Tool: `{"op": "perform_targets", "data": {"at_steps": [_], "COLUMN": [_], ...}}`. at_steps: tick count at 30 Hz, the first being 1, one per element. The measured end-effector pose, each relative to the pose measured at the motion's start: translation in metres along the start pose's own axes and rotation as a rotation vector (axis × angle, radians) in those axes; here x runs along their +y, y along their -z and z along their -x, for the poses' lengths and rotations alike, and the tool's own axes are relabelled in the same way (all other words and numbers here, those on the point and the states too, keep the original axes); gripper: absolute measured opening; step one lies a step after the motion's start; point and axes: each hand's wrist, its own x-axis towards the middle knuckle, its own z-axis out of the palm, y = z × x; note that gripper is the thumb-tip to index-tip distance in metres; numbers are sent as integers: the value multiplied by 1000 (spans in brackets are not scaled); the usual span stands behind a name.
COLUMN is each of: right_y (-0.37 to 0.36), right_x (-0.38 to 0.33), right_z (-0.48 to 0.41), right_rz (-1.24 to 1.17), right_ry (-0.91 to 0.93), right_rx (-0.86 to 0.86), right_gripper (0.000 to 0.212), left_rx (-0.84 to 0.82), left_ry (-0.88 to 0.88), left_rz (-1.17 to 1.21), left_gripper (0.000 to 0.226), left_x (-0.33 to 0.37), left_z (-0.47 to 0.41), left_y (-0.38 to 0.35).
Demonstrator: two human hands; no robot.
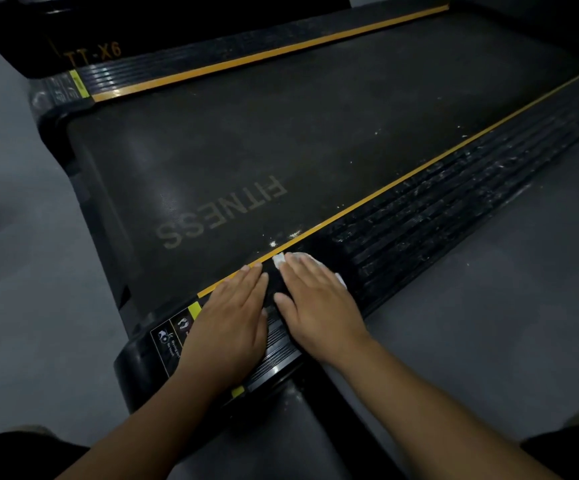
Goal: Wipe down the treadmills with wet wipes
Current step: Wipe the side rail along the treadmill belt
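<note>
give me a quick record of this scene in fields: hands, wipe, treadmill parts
left hand: flat on the side rail, holds nothing
right hand: flat, pressing the wet wipe onto the rail
wet wipe: white, mostly hidden under the right hand
side rail: black, ribbed, white streaks farther along
belt: dark, printed FITNESS, white specks near the rail

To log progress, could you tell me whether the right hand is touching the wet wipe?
Touching. The head view shows the right hand flat on the wipe, its white edges peeking out underneath.

Head-worn camera (wide-angle) looks forward and down, close above the treadmill (281,133) side rail (419,209).
</note>
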Motion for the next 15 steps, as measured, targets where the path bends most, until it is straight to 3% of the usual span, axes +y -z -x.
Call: {"op": "perform_targets", "data": {"at_steps": [4,9,13,15], "right_y": [3,0,6,2], "right_x": [15,-4,20,8], "right_z": [-29,-3,-29,-29], "right_rz": [8,-26,-6,-18], "right_ry": [-171,-22,-175,-145], "right_rx": [38,-17,26,20], "right_gripper": [64,68,61,61], "left_rx": [5,10,7,0], "left_ry": [4,9,7,8], "left_rz": [-10,-3,-17,-15], "left_gripper": [58,57,57,58], "left_x": [0,-1,0,0], "left_z": [0,0,0,0], "left_y": [-1,-3,-3,-3]}}
